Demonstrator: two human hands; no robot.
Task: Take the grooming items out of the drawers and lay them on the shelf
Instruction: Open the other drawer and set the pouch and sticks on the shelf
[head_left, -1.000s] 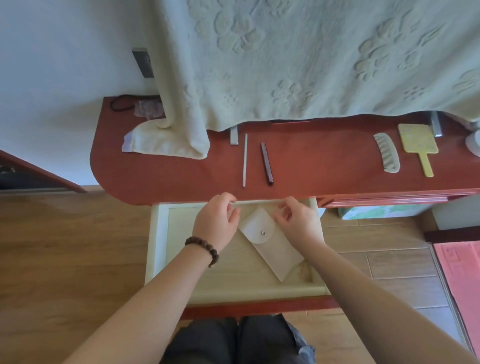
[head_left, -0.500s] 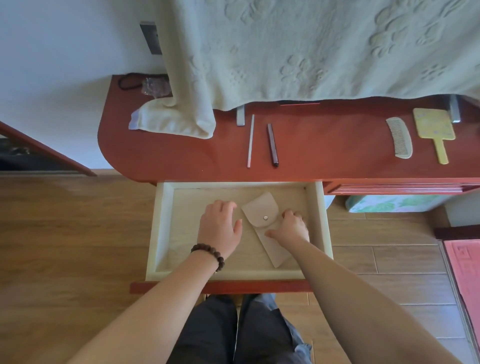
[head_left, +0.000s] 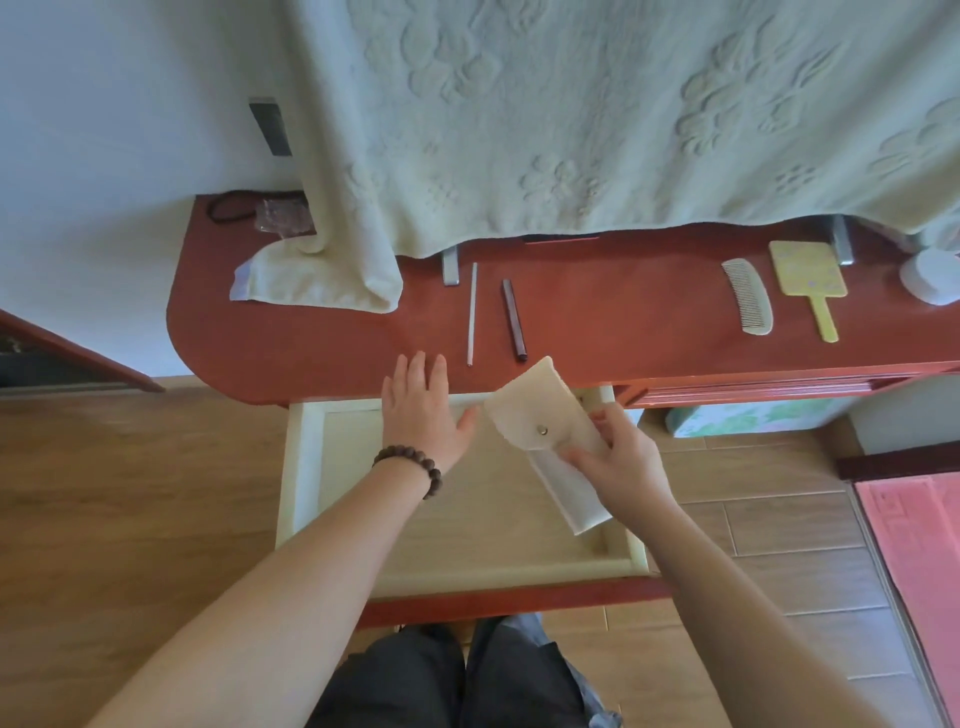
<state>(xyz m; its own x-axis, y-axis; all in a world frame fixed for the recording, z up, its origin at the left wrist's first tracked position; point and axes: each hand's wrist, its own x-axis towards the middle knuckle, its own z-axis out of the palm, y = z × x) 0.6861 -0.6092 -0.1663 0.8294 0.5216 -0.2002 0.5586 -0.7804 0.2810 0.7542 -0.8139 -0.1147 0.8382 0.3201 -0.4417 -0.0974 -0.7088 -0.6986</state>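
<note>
Right hand (head_left: 621, 462) pinches pouch (head_left: 545, 431) mid-length, lifted over drawer (head_left: 301, 467), heading for shelf (head_left: 597, 322); left hand (head_left: 421, 415) flat, empty.

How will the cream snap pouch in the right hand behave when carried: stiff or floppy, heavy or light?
The pouch probably keeps its shape: it juts out straight from the right hand, without sagging. It seems light, since fingers at one edge hold it. The closed snap should keep the flap shut.
</note>
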